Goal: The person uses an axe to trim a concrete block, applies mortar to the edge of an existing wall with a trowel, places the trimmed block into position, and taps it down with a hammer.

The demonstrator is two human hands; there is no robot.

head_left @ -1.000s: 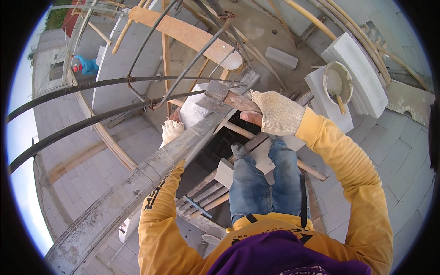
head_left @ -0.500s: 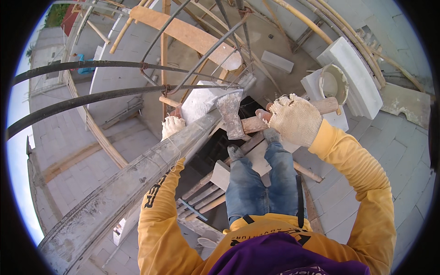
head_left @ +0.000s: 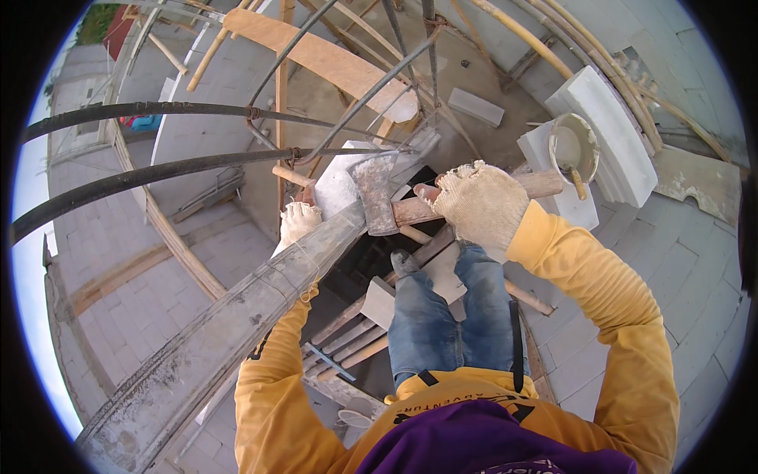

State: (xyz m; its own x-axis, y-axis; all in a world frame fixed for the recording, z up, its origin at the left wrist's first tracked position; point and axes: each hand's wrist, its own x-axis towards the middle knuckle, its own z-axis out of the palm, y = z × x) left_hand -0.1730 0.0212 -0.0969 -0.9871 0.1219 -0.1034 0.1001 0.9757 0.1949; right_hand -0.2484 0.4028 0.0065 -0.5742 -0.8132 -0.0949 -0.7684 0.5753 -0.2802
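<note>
My right hand [head_left: 482,201], in a cream knitted glove, is closed round the wooden handle of an axe [head_left: 375,197]; its worn steel head lies at the right side of a white block [head_left: 335,174]. My left hand [head_left: 298,221], also gloved, grips that block at its left end, fingertips partly hidden. The block sits against a long mortar-stained concrete beam [head_left: 260,304] that runs from the lower left toward the middle, just under two dark curved steel bars [head_left: 158,174] tied to other bars.
Below me are poles and block pieces [head_left: 383,300] over a dark gap. At right stand white blocks [head_left: 608,142] with a pale bucket [head_left: 575,134] and bamboo poles [head_left: 537,47]. A plank [head_left: 316,55] crosses above. A person in blue [head_left: 142,122] is partly visible at far left.
The axe and my right hand first moved right and down, the head turning, then shifted left toward the block in the last half second. My left hand stayed at the block.
</note>
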